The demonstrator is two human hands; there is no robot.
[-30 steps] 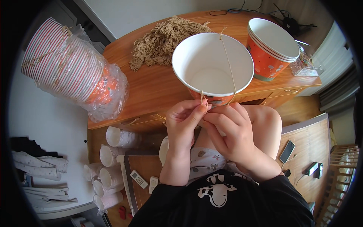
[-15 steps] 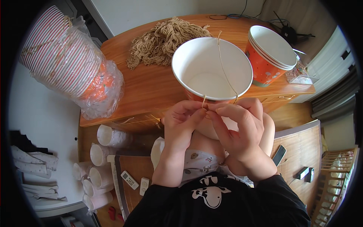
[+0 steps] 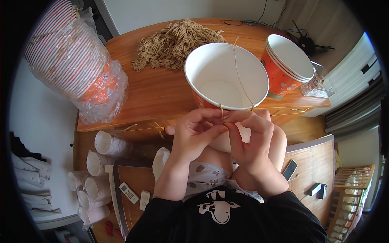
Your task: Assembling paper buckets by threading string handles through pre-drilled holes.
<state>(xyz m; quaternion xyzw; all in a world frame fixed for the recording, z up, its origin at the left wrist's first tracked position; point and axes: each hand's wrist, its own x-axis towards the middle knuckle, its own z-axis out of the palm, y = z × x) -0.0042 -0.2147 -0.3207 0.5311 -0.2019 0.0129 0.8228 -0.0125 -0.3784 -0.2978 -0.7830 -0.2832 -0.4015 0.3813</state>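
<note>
A large white-lined paper bucket (image 3: pixel 204 69) with an orange outside stands at the table's near edge. A thin tan cord (image 3: pixel 240 77) runs from its far rim across the opening to the near rim. Just in front of that rim, my left hand (image 3: pixel 194 131) is closed, thumb and forefinger pinching the cord's short end. My right hand (image 3: pixel 255 135) is closed too, its fingertips pressed against the left ones on the same cord. The fingers partly hide the cord where they meet.
On the wooden table (image 3: pixel 150 89) lie a heap of tan cords (image 3: pixel 174 46) and nested orange buckets (image 3: pixel 285 73). A tall plastic-wrapped bucket stack (image 3: pixel 69 60) rises at the left. Wrapped white cups (image 3: pixel 97 188) stand below it. A phone (image 3: pixel 289 170) and a remote (image 3: pixel 129 192) lie nearby.
My right fingers have drawn in from a looser spread and now pinch close against the left fingertips. The whole view has shifted slightly; the bucket stays in place on the table.
</note>
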